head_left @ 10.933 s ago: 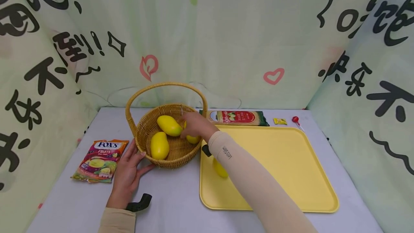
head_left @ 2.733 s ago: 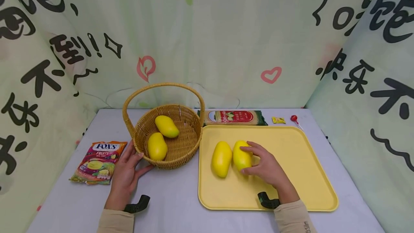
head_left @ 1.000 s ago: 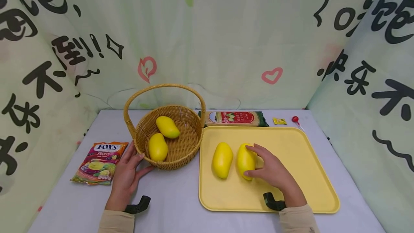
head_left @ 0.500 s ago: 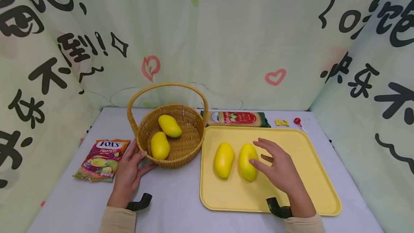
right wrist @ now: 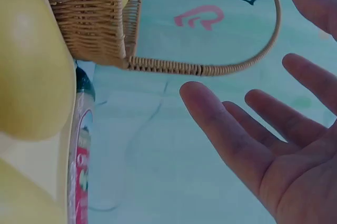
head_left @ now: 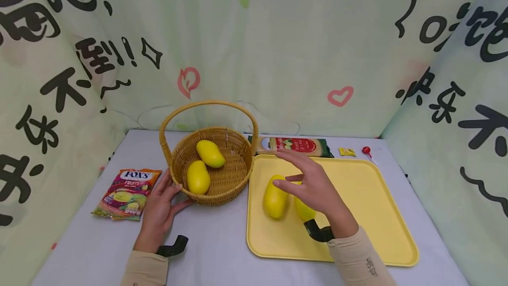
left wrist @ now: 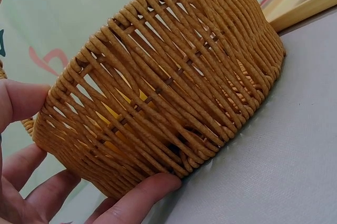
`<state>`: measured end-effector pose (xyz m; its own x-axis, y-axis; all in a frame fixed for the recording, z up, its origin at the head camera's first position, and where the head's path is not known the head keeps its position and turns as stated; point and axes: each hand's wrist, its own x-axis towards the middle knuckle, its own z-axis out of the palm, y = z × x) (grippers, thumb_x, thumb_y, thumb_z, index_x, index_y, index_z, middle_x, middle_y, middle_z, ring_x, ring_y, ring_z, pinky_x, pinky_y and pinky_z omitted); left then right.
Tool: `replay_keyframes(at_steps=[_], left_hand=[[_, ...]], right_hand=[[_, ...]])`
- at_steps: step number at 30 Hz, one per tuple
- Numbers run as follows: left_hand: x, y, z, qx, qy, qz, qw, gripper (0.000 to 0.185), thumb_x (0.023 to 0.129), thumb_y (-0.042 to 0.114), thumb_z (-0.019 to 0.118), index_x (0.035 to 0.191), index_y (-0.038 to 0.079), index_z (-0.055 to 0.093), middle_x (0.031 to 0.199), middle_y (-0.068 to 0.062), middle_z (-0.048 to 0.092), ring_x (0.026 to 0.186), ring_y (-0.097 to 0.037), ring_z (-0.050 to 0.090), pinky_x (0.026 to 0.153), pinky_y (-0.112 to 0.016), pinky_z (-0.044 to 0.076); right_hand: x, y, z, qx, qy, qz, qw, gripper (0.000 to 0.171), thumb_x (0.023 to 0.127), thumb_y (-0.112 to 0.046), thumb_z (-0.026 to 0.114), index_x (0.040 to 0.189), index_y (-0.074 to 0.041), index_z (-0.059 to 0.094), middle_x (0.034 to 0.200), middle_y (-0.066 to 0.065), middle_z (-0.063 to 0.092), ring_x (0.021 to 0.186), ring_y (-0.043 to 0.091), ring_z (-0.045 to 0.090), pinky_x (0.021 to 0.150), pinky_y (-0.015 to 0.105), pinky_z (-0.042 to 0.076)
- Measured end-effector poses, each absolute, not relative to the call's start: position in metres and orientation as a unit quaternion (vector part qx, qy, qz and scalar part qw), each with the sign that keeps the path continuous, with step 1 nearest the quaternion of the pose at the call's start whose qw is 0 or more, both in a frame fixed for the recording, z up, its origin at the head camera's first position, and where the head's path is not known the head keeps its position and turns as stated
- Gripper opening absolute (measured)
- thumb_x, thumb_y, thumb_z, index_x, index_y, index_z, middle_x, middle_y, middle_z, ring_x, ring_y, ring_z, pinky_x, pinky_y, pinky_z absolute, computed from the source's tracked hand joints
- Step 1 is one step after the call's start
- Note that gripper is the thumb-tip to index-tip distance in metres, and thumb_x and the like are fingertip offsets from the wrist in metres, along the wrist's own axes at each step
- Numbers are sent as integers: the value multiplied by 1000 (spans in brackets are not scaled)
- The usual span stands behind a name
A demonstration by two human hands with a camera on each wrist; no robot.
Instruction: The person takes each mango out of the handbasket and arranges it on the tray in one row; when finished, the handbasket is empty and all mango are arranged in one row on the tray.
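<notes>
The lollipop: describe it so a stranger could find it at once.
Start at the yellow tray on the right of the table. Just beyond its far right corner, near the back wall, lies the lollipop. It sits right of a small yellow wrapper and is the only red ball on a thin stick.

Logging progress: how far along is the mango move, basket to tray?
Two mangoes lie on the yellow tray: one, another partly behind the right hand, which is open, holding nothing. The left hand steadies the basket. Two mangoes remain inside.
</notes>
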<state>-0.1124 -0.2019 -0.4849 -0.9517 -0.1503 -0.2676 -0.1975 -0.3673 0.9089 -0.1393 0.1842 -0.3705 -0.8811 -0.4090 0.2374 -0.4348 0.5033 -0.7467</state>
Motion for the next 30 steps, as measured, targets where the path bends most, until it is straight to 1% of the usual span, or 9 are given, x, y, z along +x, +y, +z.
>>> replay_keyframes(at_steps=[1, 4, 8, 12, 15, 17, 19, 25, 30], left_hand=[[-113, -202, -485, -155, 562, 812, 15, 68, 111, 13, 52, 166, 44, 28, 178, 14, 19, 159, -22, 34, 104, -60, 55], [-113, -202, -485, -158, 562, 812, 16, 68, 111, 13, 52, 166, 44, 28, 177, 14, 19, 159, -23, 34, 104, -60, 55], [-112, -202, -485, -161, 564, 810, 17, 68, 111, 13, 53, 166, 44, 28, 177, 15, 19, 158, -23, 35, 104, -59, 56], [-112, -202, -486, -158, 565, 810, 17, 68, 111, 14, 53, 167, 43, 27, 177, 14, 19, 158, -22, 35, 103, -57, 57], [-112, -202, -488, -156, 561, 812, 19, 68, 111, 12, 52, 168, 40, 27, 178, 12, 19, 157, -22, 35, 102, -56, 58], [-112, -202, -489, -155, 559, 814, 20, 68, 111, 11, 51, 168, 39, 26, 178, 11, 19, 157, -22, 36, 102, -56, 58], [-112, -202, -490, -156, 558, 815, 22, 68, 111, 11, 50, 168, 39, 26, 178, 11, 19, 157, -23, 35, 102, -56, 58], [-113, -201, -488, -146, 561, 815, 18, 69, 110, 13, 52, 169, 37, 24, 179, 8, 19, 158, -24, 32, 101, -56, 58], [-113, -201, -485, -146, 564, 813, 18, 70, 110, 13, 52, 169, 37, 24, 178, 8, 19, 158, -24, 33, 100, -55, 59]], right_hand=[[-142, 179, -369, 252, -864, 435, 8, 68, 92, -26, 84, 154, -23, 57, 164, 7, 49, 150, 33, 47, 92, 42, 66], [-150, 163, -365, 283, -855, 435, -13, 69, 91, -25, 85, 153, -19, 57, 165, 10, 47, 151, 35, 46, 94, 44, 65], [-158, 140, -358, 306, -856, 415, -41, 68, 91, -24, 85, 153, -16, 57, 165, 12, 46, 151, 35, 46, 94, 43, 65], [-165, 118, -352, 318, -874, 363, -52, 68, 92, -28, 84, 154, -18, 57, 165, 9, 46, 152, 33, 45, 95, 41, 65], [-173, 102, -347, 339, -886, 313, -41, 67, 93, -30, 83, 154, -17, 57, 162, 9, 52, 152, 34, 45, 108, 48, 58], [-178, 92, -345, 354, -889, 287, -38, 66, 93, -30, 83, 153, -17, 58, 160, 9, 55, 152, 34, 45, 117, 53, 50], [-186, 83, -344, 367, -890, 269, -37, 65, 93, -32, 83, 151, -15, 59, 157, 9, 57, 153, 34, 45, 124, 55, 42], [-210, 59, -345, 375, -891, 247, -62, 68, 92, -37, 83, 151, -10, 59, 153, 8, 62, 144, 29, 56, 122, 46, 46], [-225, 42, -346, 370, -894, 234, -94, 69, 94, -36, 81, 154, -11, 56, 155, 6, 60, 144, 28, 55, 124, 44, 44]])
